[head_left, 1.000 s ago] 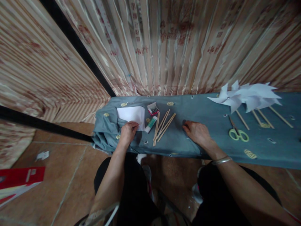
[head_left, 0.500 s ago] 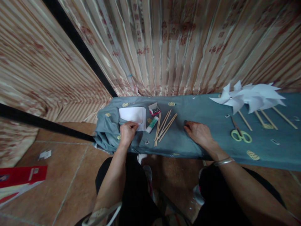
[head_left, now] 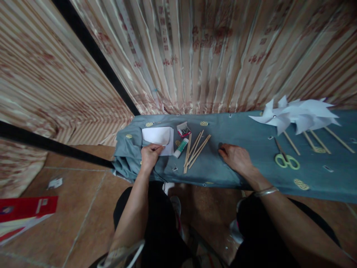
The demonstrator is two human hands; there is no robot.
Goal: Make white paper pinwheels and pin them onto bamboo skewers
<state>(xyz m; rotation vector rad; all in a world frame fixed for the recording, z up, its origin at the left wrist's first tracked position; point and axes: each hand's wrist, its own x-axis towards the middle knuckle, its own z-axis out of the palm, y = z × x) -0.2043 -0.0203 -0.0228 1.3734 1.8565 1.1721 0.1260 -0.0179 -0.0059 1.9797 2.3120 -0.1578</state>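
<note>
My left hand [head_left: 150, 155] is closed in a pinch on the near edge of the top sheet in a stack of white paper [head_left: 157, 134], and that sheet curls up a little. My right hand [head_left: 235, 156] rests on the grey-green cloth with its fingers curled in; whether anything lies inside them is hidden. Between the hands lie several wooden sticks [head_left: 196, 150], a green and white glue tube [head_left: 180, 148] and a small open box of pins [head_left: 183, 129].
Several white paper pinwheels [head_left: 301, 113] on sticks lie at the right end of the cloth-covered table [head_left: 234, 126]. Scissors with light green handles [head_left: 287, 160] lie in front of them. A pleated curtain [head_left: 209, 56] hangs behind, and a black pole [head_left: 95, 56] slants at the left.
The lifted edge of the top sheet has shifted slightly with my left hand, which moved a touch leftward. My right hand stays in place.
</note>
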